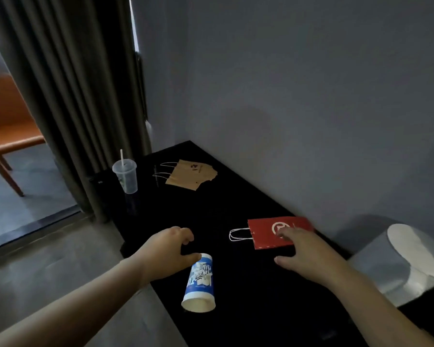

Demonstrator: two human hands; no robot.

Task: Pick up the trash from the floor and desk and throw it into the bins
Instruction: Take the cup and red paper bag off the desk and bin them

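Observation:
A blue-and-white paper cup (200,281) lies on its side on the black desk (236,204), open end towards me. My left hand (166,254) hovers at the cup's far end, fingers curled and apart, thumb touching its base. My right hand (303,251) is spread open with its fingertips on a flat red paper bag (268,235) with white handles. Farther back lie a flat brown paper bag (191,175) and an upright clear plastic cup (126,175) with a straw.
A grey box with a white curved top (406,261) stands at the desk's right end by the wall. Dark curtains (68,96) hang at the left, with an orange chair (8,136) beyond. Grey floor (60,259) lies left of the desk.

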